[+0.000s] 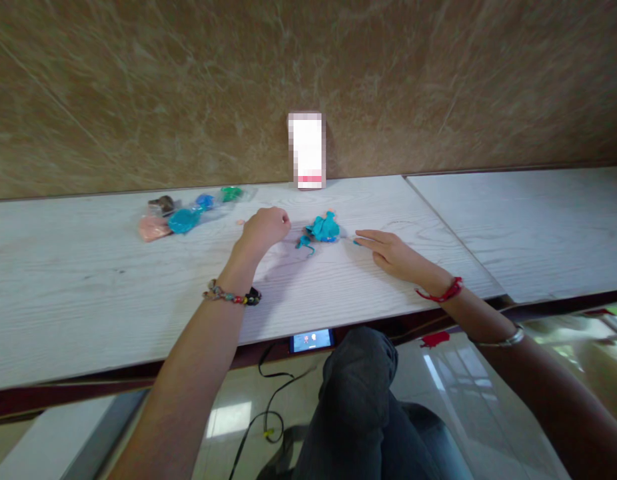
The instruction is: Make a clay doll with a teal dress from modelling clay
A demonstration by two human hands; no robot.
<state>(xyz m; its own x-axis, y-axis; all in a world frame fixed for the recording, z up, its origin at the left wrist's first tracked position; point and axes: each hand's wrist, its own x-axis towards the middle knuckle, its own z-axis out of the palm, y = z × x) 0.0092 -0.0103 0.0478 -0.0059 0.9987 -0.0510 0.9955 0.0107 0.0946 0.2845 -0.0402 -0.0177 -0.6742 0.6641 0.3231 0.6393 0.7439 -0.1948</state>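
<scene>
A turquoise clay figure (324, 228) with flat, petal-like pieces and small peach bits lies on the white wooden tabletop between my hands. A smaller turquoise clay piece (304, 242) with a thin curling strand sits at its lower left. My left hand (267, 227) is closed just left of the figure, its fingers curled; whatever they may hold is hidden. To the right, my right hand (388, 252) has its fingers stretched out over the table. Their tips are at a tiny blue clay bit (356, 243), apart from the figure.
Clear bags of pink clay (155, 228), turquoise clay (183, 220) and other colours lie at the back left. A phone with a blurred screen (308, 150) leans against the marble wall. Below the table edge are another phone (312, 341) and a black cable (266, 407).
</scene>
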